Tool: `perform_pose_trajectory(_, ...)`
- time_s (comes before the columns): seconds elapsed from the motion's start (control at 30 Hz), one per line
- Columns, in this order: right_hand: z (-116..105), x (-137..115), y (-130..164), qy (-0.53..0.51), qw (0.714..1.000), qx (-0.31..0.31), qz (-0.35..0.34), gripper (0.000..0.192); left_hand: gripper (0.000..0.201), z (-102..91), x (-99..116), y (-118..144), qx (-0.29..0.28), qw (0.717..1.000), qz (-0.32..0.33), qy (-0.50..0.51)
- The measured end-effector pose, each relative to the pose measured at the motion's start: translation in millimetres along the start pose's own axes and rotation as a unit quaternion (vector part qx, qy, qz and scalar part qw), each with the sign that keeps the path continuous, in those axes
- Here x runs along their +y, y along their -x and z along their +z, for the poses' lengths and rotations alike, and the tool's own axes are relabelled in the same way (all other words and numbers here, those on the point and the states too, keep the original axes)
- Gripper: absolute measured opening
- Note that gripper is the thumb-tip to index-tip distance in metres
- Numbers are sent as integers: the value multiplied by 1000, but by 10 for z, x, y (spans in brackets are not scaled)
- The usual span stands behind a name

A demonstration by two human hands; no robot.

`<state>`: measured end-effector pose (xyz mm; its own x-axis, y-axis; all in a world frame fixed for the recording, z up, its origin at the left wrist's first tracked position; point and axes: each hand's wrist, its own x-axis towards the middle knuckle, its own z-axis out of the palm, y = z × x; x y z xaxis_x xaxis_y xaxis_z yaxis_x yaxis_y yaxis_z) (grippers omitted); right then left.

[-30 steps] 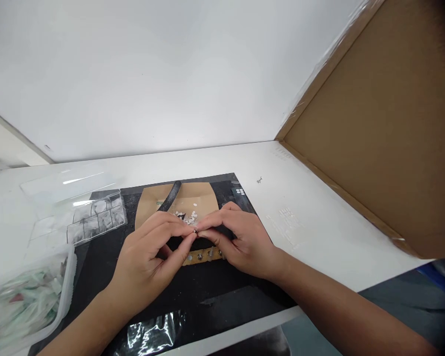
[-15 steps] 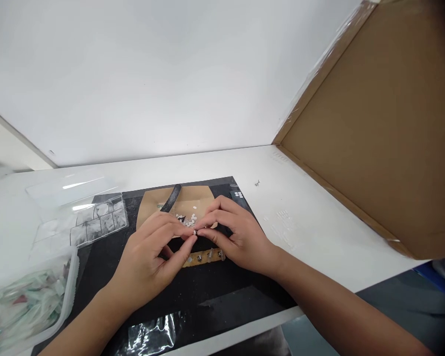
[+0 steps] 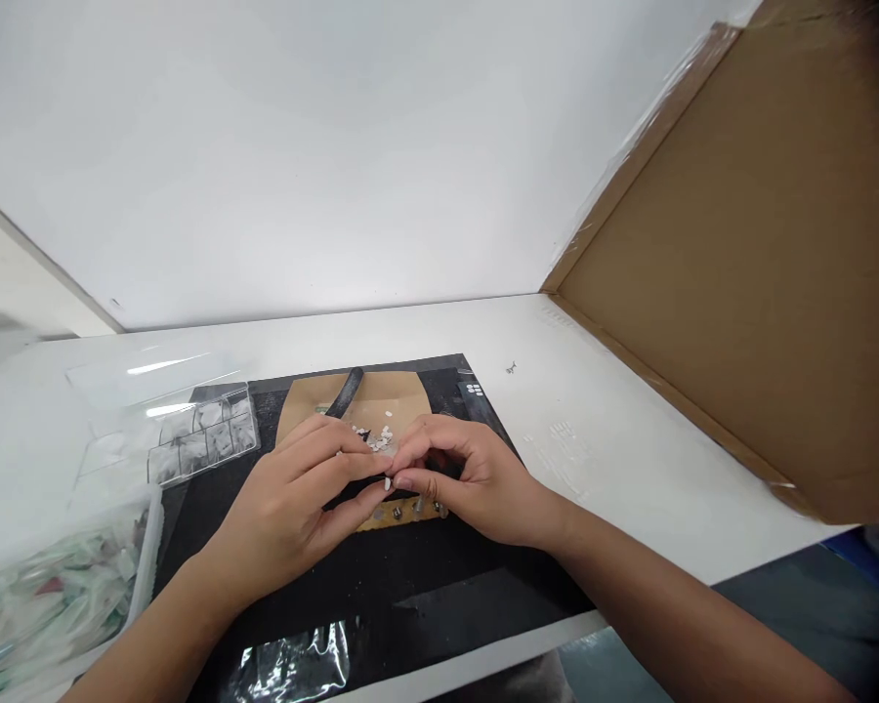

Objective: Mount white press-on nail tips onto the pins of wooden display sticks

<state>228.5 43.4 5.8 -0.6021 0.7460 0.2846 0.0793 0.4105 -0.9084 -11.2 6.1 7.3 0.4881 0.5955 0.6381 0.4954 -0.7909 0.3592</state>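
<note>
My left hand (image 3: 293, 513) and my right hand (image 3: 469, 478) meet fingertip to fingertip over a black mat (image 3: 212, 508). Between the tips they pinch a tiny white piece (image 3: 388, 483). Just below them lies a brown strip with small metal studs (image 3: 410, 511), partly hidden by my fingers. Behind the hands a brown paper sheet (image 3: 402, 395) carries a scatter of small white bits (image 3: 379, 437) and a black tool handle (image 3: 344, 393).
A clear compartment box (image 3: 197, 430) with an open lid sits at the left. A plastic tub of green and white packets (image 3: 51, 591) is at the near left. A cardboard panel (image 3: 762, 254) stands on the right. Crinkled clear film (image 3: 293, 664) lies at the mat's front.
Both hands stay together with small finger shifts; my right fingers curled in more. The view tilted slightly, so everything sits a bit lower in the picture.
</note>
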Motion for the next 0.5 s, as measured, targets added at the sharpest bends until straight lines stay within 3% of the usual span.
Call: perform_pose_trajectory(0.5, -67, -42, -8, 41, 997, -36, -61, 7, 28, 28, 81, 7, 46, 999, 9, 10)
